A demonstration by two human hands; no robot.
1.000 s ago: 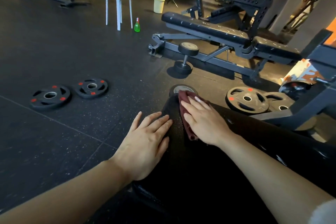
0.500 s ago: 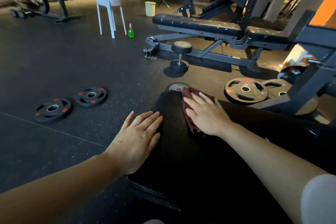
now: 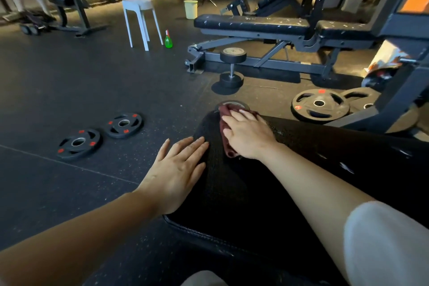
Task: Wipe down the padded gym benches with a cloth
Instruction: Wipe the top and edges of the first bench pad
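A: Item one, floor at nine o'clock?
B: Two black weight plates (image 3: 100, 137) with red marks, lying flat side by side.

A: Item two, upper floor at eleven o'clock?
B: White stool (image 3: 141, 22); green spray bottle (image 3: 168, 39) upright just beside its right leg. Pale bucket (image 3: 190, 9) behind, toward twelve.

A: Item three, the hands?
B: Left hand (image 3: 176, 172), fingers straight, palm flat on the left edge of the near bench pad (image 3: 232, 193). Right hand (image 3: 249, 137), fingers extended, pressing a dark red cloth (image 3: 224, 127) onto the pad's far end, at centre.

A: Item four, one o'clock?
B: Second black bench (image 3: 251, 23), pad scuffed with pale marks. A dumbbell (image 3: 232, 68) stands on end in front of its frame.

A: Item five, three o'clock?
B: Two grey plates (image 3: 320, 104) flat on the floor, overlapping, beside a dark frame.
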